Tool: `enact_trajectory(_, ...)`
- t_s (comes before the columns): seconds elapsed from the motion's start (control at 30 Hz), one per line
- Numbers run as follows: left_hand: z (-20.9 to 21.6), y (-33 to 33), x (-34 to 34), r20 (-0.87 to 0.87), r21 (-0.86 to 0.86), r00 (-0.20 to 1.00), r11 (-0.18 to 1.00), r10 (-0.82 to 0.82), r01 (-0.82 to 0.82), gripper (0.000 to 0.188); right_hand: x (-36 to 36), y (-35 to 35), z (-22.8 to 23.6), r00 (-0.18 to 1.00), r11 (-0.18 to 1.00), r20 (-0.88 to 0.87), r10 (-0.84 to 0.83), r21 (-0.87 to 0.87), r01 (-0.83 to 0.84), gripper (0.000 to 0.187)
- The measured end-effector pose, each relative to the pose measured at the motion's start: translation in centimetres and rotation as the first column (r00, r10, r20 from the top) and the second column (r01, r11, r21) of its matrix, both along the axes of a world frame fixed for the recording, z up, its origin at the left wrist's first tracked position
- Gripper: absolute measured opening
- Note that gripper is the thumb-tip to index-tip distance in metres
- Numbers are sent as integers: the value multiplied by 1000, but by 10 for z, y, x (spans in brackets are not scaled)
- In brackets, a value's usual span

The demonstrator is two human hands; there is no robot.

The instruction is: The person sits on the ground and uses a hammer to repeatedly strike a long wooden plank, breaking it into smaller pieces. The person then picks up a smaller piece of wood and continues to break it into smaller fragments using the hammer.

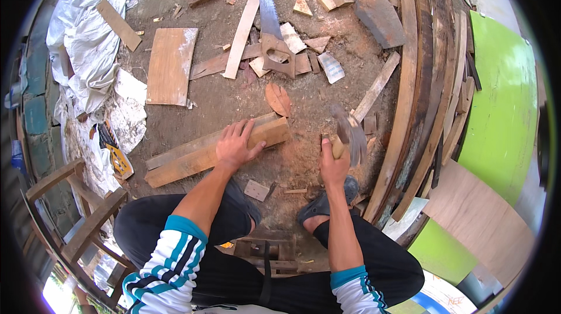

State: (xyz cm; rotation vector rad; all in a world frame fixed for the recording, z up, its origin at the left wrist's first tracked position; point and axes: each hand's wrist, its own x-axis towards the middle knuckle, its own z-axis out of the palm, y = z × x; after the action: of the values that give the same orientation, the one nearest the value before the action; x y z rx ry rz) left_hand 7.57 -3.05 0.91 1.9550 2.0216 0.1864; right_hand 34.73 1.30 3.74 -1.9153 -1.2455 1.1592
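My left hand (235,144) lies over a squared length of timber (187,168), fingers across its top and thumb along the near side. The timber rests slantwise on the ground, its right end higher up in the view; a second strip of wood (175,153) runs along its far side. In my right hand (334,165) is a hammer (350,136), gripped by its pale wooden handle close to the head. The hammer's metal head is blurred and hangs above the ground, apart from the timber. A brown leaf (278,100) lies just beyond the timber's right end.
Beyond lies a handsaw (269,22) among wood offcuts. A flat board (172,66) and white sacking (87,33) are at left, near a wooden frame (87,220). Long planks (406,98) and a green sheet (497,103) line the right. A grey stone slab (380,20) sits far right.
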Motion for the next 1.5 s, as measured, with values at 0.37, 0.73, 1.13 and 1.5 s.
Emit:
enact_trajectory(0.37,-4,0,1,14,-59,1000,998,3,-2,71,-9,23,44,994,987,-87,-60,-155,46,25)
enact_trajectory(0.73,-4,2,3,-15,20,999,999,-48,48,69,2,103,69,978,819,-207,2,-560,-120,19)
enact_trajectory(1.13,-3,3,2,-27,52,997,996,-73,74,65,-2,72,43,914,725,-330,-236,-686,-60,16)
enact_trajectory(1.5,-6,4,4,8,53,997,996,-74,73,64,6,62,23,914,613,-359,-191,-770,-175,22)
